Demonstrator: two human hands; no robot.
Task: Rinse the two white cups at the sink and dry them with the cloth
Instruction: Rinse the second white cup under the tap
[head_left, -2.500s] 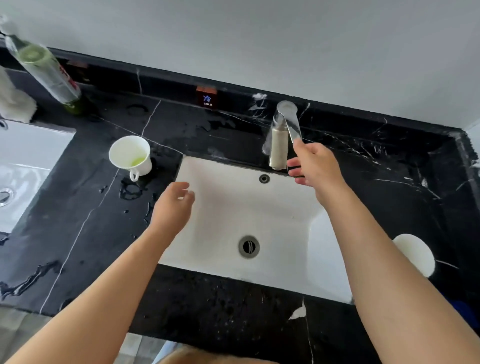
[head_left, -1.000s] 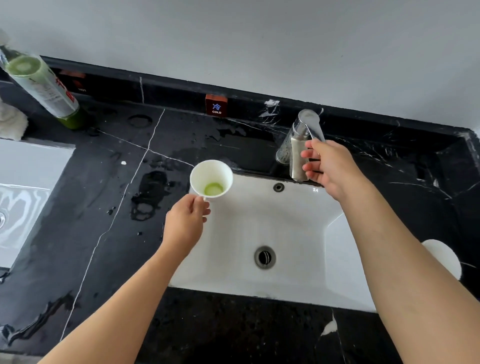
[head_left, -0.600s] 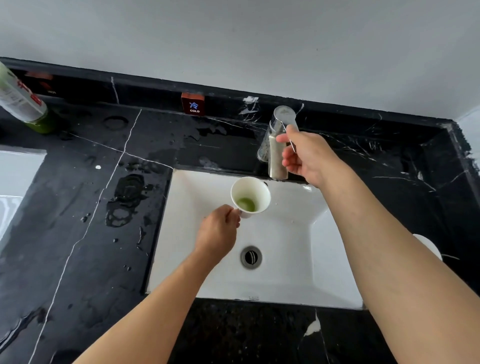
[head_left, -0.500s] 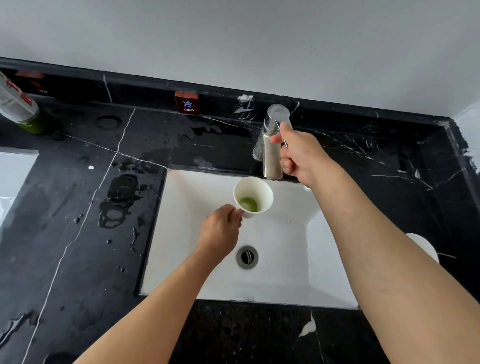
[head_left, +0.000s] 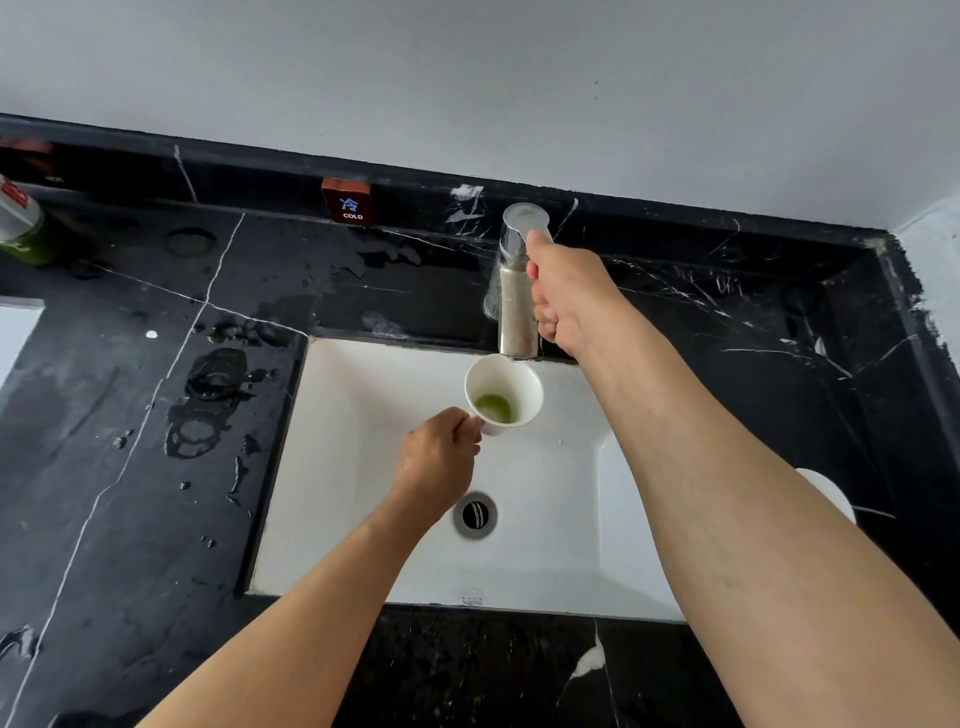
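Presently the left hand (head_left: 439, 460) pinches the white cup (head_left: 503, 392) by its handle — the cup sits just far-right of the fingers, upright over the sink (head_left: 363, 415), directly beneath the faucet (head_left: 514, 291) spout. Likely light, rigid, breakable and slick when wet. The right hand (head_left: 569, 291) is clenched on the faucet lever.

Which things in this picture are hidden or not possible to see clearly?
Head view:
- Second white cup: mostly hidden behind the right forearm.
- Faucet handle: covered by the right hand.
- Water flow: cannot tell.
- Bottle: cut off by the left edge.
- Drying cloth: not visible.
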